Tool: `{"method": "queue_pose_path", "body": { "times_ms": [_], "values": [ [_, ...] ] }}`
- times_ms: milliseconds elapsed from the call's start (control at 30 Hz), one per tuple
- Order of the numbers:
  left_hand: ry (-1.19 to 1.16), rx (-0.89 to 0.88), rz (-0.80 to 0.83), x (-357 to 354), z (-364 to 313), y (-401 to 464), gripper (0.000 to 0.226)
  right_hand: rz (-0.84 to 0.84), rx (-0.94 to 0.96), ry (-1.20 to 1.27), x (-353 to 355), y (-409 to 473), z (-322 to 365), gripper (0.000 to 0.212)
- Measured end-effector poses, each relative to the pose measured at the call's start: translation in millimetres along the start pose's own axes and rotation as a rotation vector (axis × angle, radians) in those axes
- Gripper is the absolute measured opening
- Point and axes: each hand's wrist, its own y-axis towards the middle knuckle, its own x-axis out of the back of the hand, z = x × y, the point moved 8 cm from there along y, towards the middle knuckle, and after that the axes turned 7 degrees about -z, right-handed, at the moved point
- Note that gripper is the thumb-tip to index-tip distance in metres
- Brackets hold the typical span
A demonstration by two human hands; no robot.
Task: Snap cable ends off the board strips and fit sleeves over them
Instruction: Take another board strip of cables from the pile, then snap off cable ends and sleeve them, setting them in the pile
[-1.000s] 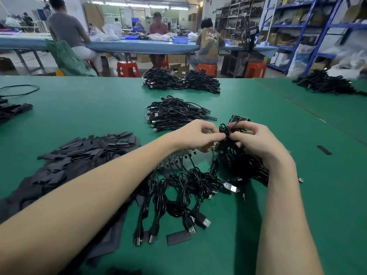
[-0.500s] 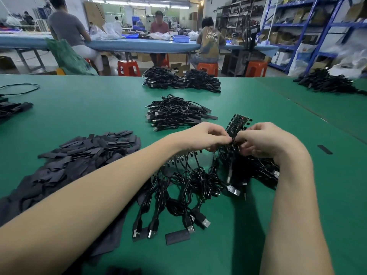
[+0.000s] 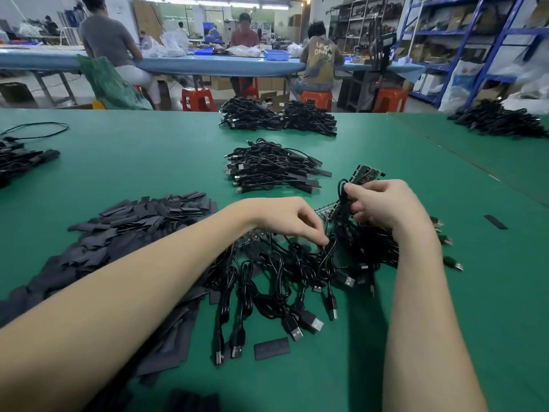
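On the green table, my right hand (image 3: 386,205) grips a board strip (image 3: 364,174) and the black cables hanging from it, holding them a little above the surface. My left hand (image 3: 289,220) reaches down beside it and pinches a black cable (image 3: 325,257) in the tangle of USB cables (image 3: 282,281) below. A second board strip (image 3: 251,237) lies half hidden under my left wrist. A big heap of flat black sleeves (image 3: 133,230) spreads to the left, and one loose sleeve (image 3: 271,348) lies near the front.
A pile of sleeved cables (image 3: 273,166) lies just behind my hands, with bigger cable piles (image 3: 279,117) farther back and at the right (image 3: 499,118). More cables (image 3: 20,159) sit at the left edge. One stray sleeve (image 3: 495,222) lies right. People sit at a blue bench behind.
My left hand has left the strip and dropped down to the cable tangle. My right hand has kept its hold on the board strip, which sits slightly higher and to the right.
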Motion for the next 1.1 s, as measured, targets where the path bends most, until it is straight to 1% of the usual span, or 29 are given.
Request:
{"method": "queue_pose_path", "body": {
  "times_ms": [33,67,100,167,200,233,267,333,400,433,467,500,533,600,667,767,867,933,1000,1033,1067,1100],
  "values": [
    [0.01,0.001,-0.013,0.8,0.5,-0.3,0.017,-0.022,0.015,0.021,-1.8,1.0,-0.9,0.027],
    [0.039,-0.003,-0.028,1.9,0.8,-0.9,0.015,-0.046,0.039,-0.009,-2.5,1.6,-0.9,0.028],
    [0.084,-0.014,-0.039,3.4,-0.2,-2.2,0.012,-0.077,0.059,-0.071,-2.7,2.0,0.1,0.038],
    [0.161,-0.054,-0.009,1.2,-4.4,-4.5,0.007,-0.133,0.075,-0.154,-4.4,3.3,1.6,0.067],
    [0.18,-0.07,0.026,-1.9,-6.6,-5.1,0.005,-0.146,0.077,-0.145,-7.1,4.1,1.9,0.075],
    [0.188,-0.075,0.057,-4.8,-7.7,-6.4,0.005,-0.156,0.079,-0.127,-10.8,3.4,2.4,0.077],
    [0.188,-0.071,0.074,-6.1,-7.3,-7.3,0.007,-0.172,0.091,-0.124,-14.3,1.6,3.7,0.075],
    [0.166,-0.062,0.044,-2.4,-6.2,-7.3,0.009,-0.24,0.156,-0.137,-17.0,-2.4,9.6,0.06],
    [0.119,-0.047,-0.083,11.0,-2.8,-4.9,0.011,-0.294,0.199,-0.15,-15.0,-4.8,13.6,0.047],
    [0.108,-0.025,-0.162,20.6,1.2,-3.9,0.013,-0.286,0.195,-0.163,-15.5,-3.8,12.6,0.044],
    [0.122,0.012,-0.218,29.5,7.3,-3.5,0.015,-0.255,0.181,-0.179,-17.8,-1.5,9.1,0.044],
    [0.17,0.065,-0.238,35.6,14.9,-3.2,0.016,-0.213,0.167,-0.194,-21.5,1.2,4.3,0.047],
    [0.249,0.13,-0.222,38.9,23.9,-3.1,0.019,-0.172,0.154,-0.212,-25.9,3.0,-0.3,0.051],
    [0.385,0.267,-0.139,38.7,42.2,-5.5,0.031,-0.126,0.134,-0.241,-32.4,3.5,-6.2,0.06],
    [0.391,0.328,-0.088,33.3,50.5,-7.5,0.036,-0.127,0.118,-0.261,-32.7,3.2,-8.3,0.065],
    [0.364,0.289,-0.106,27.5,47.9,-7.2,0.037,-0.141,0.106,-0.283,-31.2,3.2,-4.5,0.061],
    [0.316,0.247,-0.15,28.5,41.7,-7.2,0.038,-0.214,0.124,-0.252,-25.1,-2.2,9.6,0.053],
    [0.234,0.221,-0.21,34.0,37.7,-10.2,0.035,-0.298,0.178,-0.198,-18.1,-8.5,26.9,0.053],
    [0.095,0.181,-0.301,40.4,33.6,-17.8,0.027,-0.335,0.265,-0.079,-16.3,-18.7,46.5,0.04],
    [0.019,0.16,-0.348,43.4,31.6,-23.9,0.023,-0.283,0.299,-0.02,-22.4,-22.9,54.6,0.03],
    [-0.047,0.138,-0.395,46.3,30.5,-30.7,0.021,-0.176,0.319,0.015,-34.8,-25.7,59.8,0.02],
    [-0.102,0.121,-0.443,49.1,30.6,-38.3,0.019,-0.027,0.326,0.014,-52.0,-28.9,61.8,0.011]
  ]
}}
